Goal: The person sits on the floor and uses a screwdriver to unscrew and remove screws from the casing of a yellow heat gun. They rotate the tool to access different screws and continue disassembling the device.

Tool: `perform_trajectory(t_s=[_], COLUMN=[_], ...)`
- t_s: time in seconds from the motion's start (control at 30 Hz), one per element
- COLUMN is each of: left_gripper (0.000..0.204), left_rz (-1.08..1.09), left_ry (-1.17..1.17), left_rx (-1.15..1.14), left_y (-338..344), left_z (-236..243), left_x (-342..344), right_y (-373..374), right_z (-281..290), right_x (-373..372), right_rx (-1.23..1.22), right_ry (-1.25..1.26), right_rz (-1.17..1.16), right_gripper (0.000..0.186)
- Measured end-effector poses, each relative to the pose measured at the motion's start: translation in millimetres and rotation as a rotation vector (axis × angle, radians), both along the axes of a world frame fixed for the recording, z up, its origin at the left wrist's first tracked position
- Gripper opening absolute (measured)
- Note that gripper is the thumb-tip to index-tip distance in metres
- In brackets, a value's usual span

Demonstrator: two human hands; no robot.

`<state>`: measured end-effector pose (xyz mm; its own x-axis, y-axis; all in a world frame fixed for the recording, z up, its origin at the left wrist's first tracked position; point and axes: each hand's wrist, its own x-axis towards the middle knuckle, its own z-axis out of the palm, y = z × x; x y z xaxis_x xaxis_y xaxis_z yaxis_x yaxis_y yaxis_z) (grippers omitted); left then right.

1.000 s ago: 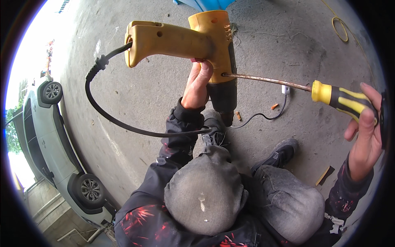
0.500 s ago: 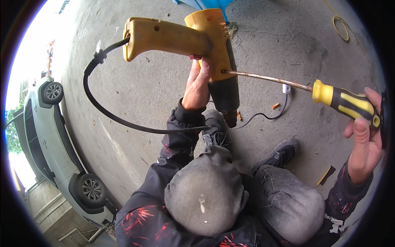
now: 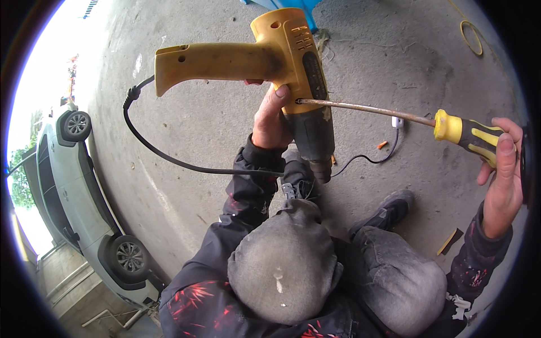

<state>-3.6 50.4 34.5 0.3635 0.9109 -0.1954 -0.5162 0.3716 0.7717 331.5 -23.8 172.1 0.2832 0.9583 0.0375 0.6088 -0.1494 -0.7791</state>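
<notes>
My left hand (image 3: 272, 121) grips a yellow and black heat gun (image 3: 293, 62) around its body, close to the dark nozzle end. The gun's handle points left, and its nozzle points down toward my shoes. From the handle's end a black power cord (image 3: 163, 155) loops down past my left sleeve. My right hand (image 3: 503, 174) is closed on the yellow and black handle of a long screwdriver (image 3: 459, 130). Its rusty shaft reaches left, and the tip sits at a screw hole in the gun's housing, just above my left hand. How deep the tip goes is hidden.
A white plug or adapter (image 3: 397, 121) on a black cord lies on the concrete floor (image 3: 191, 129). Orange scraps (image 3: 382, 145) lie nearby, with a flat brush-like piece (image 3: 449, 241) at right. A yellow hose (image 3: 471, 38), a blue object (image 3: 307, 11) and a parked car (image 3: 79, 191) are farther off.
The heat gun has rolled slightly, showing more of its vents and black side panel. Its handle end has moved left and down. The screwdriver stays at the hole; my right fingers have shifted on its handle.
</notes>
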Motion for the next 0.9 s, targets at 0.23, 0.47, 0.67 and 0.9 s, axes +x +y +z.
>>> perform_trajectory(t_s=[0.23,0.47,0.67,0.9], left_gripper=[0.075,0.077,0.079,0.080], left_rz=[0.011,-0.003,-0.075,-0.064], left_ry=[0.029,-0.033,-0.049,-0.029], left_rx=[0.021,0.025,0.070,0.086], left_y=[0.3,0.1,0.5,0.3], left_z=[-0.2,-4.2,-4.9,-2.3], left_x=[2.4,-0.5,-2.7,-0.4], right_y=[-8.1,-15.5,-35.5,-58.9], right_z=[-5.9,-9.7,-10.6,8.0], right_x=[15.5,39.3,50.3,37.4], right_rx=[-0.021,0.040,0.057,0.201], right_ry=[-0.003,-0.062,-0.101,-0.336], right_rz=[0.006,0.143,0.162,0.282], right_gripper=[0.043,0.041,0.045,0.048])
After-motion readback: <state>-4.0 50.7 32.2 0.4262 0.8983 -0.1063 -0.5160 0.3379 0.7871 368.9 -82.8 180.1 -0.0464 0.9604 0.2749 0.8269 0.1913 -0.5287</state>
